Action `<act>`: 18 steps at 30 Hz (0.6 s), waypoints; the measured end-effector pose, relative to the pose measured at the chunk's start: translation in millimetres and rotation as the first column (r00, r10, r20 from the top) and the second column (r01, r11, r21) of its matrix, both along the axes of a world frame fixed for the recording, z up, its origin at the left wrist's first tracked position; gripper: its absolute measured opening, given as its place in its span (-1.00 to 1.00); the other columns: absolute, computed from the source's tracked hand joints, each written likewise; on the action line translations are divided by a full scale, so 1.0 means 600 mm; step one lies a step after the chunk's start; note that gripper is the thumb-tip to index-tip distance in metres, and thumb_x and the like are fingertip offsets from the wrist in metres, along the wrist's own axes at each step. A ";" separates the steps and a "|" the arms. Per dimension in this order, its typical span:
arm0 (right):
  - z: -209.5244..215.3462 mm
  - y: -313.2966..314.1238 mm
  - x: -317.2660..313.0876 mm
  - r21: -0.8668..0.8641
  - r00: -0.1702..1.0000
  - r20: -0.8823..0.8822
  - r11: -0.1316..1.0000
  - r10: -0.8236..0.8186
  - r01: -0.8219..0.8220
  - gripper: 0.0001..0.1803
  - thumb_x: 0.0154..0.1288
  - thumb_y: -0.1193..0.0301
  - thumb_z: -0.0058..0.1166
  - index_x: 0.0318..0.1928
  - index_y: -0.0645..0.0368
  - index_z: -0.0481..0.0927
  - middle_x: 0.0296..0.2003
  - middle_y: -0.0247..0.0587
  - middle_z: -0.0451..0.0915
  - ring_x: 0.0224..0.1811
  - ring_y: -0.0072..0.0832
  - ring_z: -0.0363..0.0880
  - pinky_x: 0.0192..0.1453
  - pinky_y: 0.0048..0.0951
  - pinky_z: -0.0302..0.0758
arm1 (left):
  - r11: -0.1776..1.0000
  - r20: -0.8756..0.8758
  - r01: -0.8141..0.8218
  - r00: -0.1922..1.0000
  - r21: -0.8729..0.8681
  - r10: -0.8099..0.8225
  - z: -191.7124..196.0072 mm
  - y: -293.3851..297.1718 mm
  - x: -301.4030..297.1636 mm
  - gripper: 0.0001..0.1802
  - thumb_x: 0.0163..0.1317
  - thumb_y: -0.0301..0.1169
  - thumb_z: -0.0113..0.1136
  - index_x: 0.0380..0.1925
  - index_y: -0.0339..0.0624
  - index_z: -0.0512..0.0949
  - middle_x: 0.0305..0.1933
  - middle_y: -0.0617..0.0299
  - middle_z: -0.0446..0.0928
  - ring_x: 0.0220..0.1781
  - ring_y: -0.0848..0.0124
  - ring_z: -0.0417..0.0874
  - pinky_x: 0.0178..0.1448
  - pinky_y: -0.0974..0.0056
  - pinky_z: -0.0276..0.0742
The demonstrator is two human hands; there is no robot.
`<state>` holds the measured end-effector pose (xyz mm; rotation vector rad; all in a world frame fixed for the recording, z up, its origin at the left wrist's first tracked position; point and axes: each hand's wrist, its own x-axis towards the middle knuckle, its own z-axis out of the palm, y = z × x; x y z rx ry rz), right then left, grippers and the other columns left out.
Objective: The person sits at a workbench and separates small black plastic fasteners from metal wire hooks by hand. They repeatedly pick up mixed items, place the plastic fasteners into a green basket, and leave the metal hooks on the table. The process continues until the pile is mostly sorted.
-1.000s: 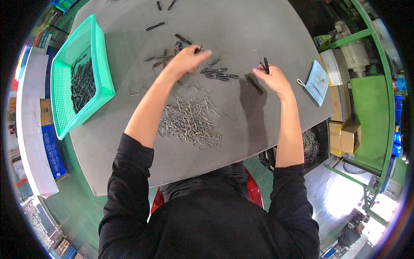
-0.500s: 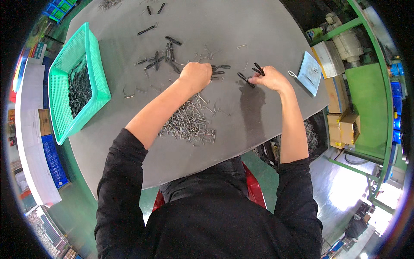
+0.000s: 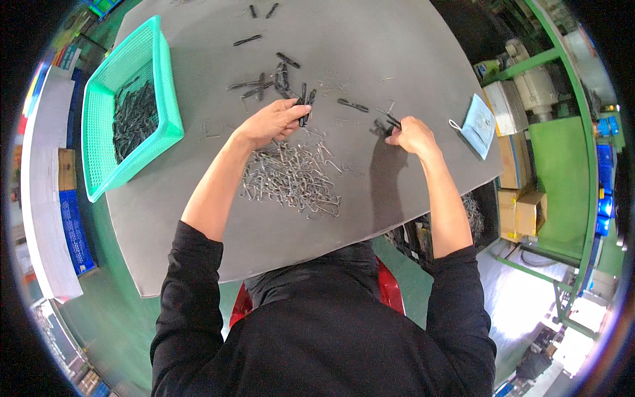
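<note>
Clips (image 3: 303, 94), likely light and stiff, are pinched above the desk (image 3: 159, 218) by the left hand (image 3: 272, 123); others, blurred, seem pinched by the right hand (image 3: 413, 135); each is best gripped mid-length.

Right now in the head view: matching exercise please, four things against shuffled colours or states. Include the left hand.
Things:
1. Left hand
2. Plastic basket
3. Face mask
4. Metal hooks

Colours or states:
A. Light blue
B. Silvery, mostly heaped
C. Gripping black pieces
D. Turquoise

Pairs: 1-C, 2-D, 3-A, 4-B
</note>
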<state>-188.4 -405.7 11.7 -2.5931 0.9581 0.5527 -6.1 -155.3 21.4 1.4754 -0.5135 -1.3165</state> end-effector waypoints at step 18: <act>0.244 0.384 0.601 -0.104 0.247 0.884 0.682 0.398 -0.724 -0.57 -0.01 0.23 0.21 -0.19 0.30 0.55 -0.30 0.07 0.57 -0.21 -0.26 0.56 -0.11 -0.33 0.47 | 0.504 0.891 -0.805 0.063 0.311 -0.449 0.258 0.453 0.253 -0.50 0.06 -0.07 0.14 -0.07 -0.14 0.48 -0.05 0.03 0.52 0.00 0.14 0.53 0.01 0.13 0.44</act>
